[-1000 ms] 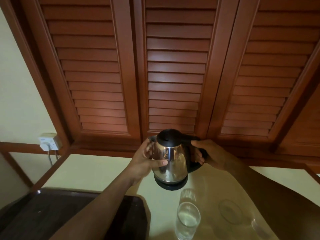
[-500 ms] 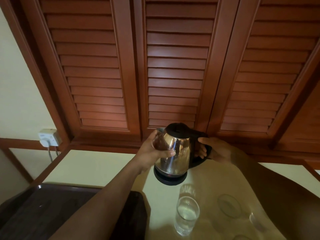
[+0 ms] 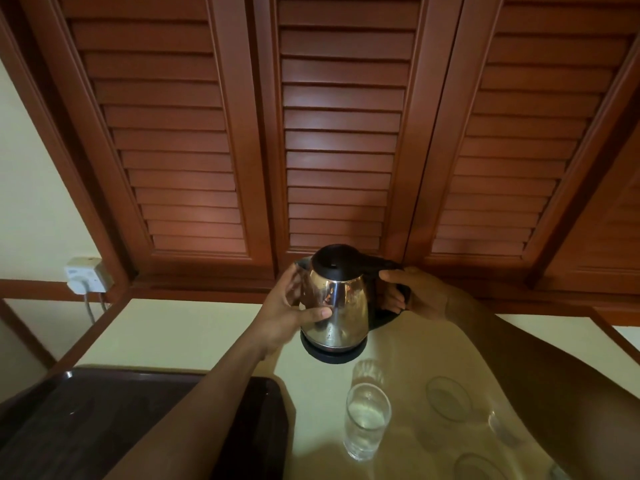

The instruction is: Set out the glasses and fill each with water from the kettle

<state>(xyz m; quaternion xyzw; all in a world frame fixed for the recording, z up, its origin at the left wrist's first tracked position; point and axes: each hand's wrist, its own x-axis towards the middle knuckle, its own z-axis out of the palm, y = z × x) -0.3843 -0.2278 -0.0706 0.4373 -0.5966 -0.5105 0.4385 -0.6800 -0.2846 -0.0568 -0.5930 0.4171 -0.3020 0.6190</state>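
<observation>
A steel kettle [image 3: 337,306] with a black lid and black base is held upright over the cream table [image 3: 180,334], at its far side. My right hand [image 3: 420,294] grips its black handle. My left hand [image 3: 289,311] cups the kettle's left side, thumb across the metal. Nearer me stands a clear glass [image 3: 366,420] holding water. A second glass [image 3: 449,398] sits to its right, under my right forearm; a third glass [image 3: 504,429] shows partly beside that arm. Their fill levels are unclear.
A dark brown tray [image 3: 104,420] lies at the table's near left, under my left forearm. Louvred wooden doors [image 3: 339,133] rise behind the table. A white wall socket [image 3: 88,275] with a cord sits at left.
The kettle, in both hands, has shifted slightly right and further back from me. The view has tilted a little, bringing more of the glasses into sight.
</observation>
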